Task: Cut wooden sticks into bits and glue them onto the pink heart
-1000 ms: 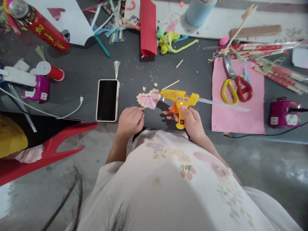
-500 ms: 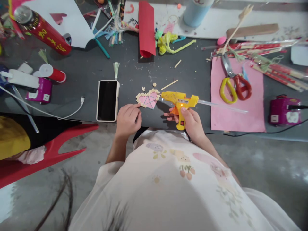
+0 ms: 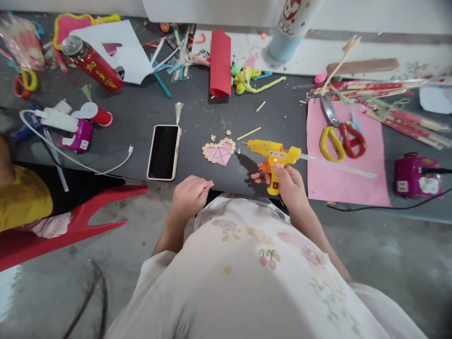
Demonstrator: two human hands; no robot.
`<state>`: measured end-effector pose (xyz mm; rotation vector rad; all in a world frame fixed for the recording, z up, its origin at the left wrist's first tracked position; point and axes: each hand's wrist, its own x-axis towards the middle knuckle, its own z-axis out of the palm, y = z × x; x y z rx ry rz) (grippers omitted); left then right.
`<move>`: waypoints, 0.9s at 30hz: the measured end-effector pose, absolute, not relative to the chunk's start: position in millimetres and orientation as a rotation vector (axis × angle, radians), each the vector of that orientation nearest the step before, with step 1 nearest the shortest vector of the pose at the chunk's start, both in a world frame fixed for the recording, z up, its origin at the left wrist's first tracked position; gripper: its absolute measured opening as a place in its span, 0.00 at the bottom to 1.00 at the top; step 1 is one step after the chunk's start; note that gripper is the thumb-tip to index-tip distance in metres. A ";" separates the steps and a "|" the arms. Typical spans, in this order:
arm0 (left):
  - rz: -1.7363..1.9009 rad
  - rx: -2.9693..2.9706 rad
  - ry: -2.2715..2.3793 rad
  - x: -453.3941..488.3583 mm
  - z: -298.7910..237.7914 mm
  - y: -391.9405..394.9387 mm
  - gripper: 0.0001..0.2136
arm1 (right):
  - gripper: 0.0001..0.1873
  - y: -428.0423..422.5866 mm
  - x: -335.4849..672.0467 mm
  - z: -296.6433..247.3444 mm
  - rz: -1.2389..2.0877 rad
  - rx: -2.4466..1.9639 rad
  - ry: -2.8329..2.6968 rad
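A small pink paper heart (image 3: 219, 151) edged with pale beads lies on the dark table (image 3: 197, 113). My right hand (image 3: 286, 181) grips the handle of a yellow hot glue gun (image 3: 273, 156), whose nozzle points left, a little right of the heart. A clear glue stick (image 3: 335, 164) juts out of the gun's back. My left hand (image 3: 189, 194) rests at the table's front edge below the heart, fingers curled in; whether they hold anything is hidden.
A black phone (image 3: 164, 151) lies left of the heart. Scissors (image 3: 338, 136) rest on a pink sheet (image 3: 348, 155) at the right. A rolled red paper (image 3: 220, 63), a red can (image 3: 91, 62), purple devices (image 3: 416, 174) and craft scraps crowd the table. A red chair (image 3: 70, 221) and another person's yellow sleeve (image 3: 21, 202) are at left.
My left hand has drawn back from the heart to the table's edge. The glue gun's nozzle has pulled slightly right, away from the heart. The view has tilted upward.
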<state>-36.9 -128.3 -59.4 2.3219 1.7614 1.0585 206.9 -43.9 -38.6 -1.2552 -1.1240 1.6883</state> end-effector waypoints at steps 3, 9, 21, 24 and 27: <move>1.029 2.336 1.777 -33.5 -58.6 -135.4 0.05 | 0.19 -44.7 211.0 -36.6 1.717 -1.251 -1.144; 0.849 2.329 1.861 -25.9 -47.6 -153.7 0.06 | 0.20 -46.7 220.8 -39.1 1.758 -1.248 -1.171; 0.472 2.333 2.175 -30.9 -37.7 -171.6 0.04 | 0.24 -51.5 239.6 -45.2 1.737 -1.229 -1.255; 0.583 2.284 2.150 -26.2 -34.9 -169.3 0.07 | 0.23 -52.9 244.9 -47.0 1.718 -1.250 -1.302; 0.640 2.266 2.141 -21.5 -34.6 -164.2 0.09 | 0.21 -53.4 248.9 -48.3 1.689 -1.301 -1.375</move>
